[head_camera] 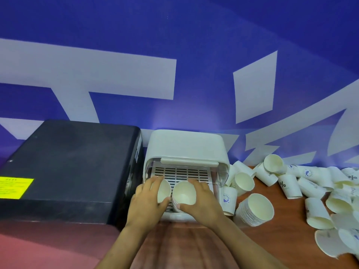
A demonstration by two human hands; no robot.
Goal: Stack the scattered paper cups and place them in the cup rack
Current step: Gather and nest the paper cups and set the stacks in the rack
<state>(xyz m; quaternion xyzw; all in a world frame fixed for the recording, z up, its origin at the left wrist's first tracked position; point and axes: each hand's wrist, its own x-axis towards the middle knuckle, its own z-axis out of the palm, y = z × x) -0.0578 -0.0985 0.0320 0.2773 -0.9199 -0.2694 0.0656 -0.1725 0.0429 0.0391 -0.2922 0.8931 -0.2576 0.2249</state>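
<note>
Head view takes in a blue wall (194, 45) with pale lettering behind a brown table (272, 241), where a black box (68, 171) sits at the left, close beside the white cup rack (184, 148). The rack's front stands open, probably so cups can go in over its slotted tray (186, 174). To the right, scattered paper cups (314, 183) lie on their sides, near one another and partly overlapping, and a nested stack (254, 210) lies tilted just beside the rack, seemingly kept handy for loading. The cups are plain white inside, some with small blue or dark printing outside, and a few rims look bent. The left hand (145, 202) has its grip closed round one cup (164, 191) and the right hand (202, 200) holds another cup (183, 193), both over the tray with mouths turned toward the camera. Held side by side, they look ready to be set down as neighbours or nested together.
</note>
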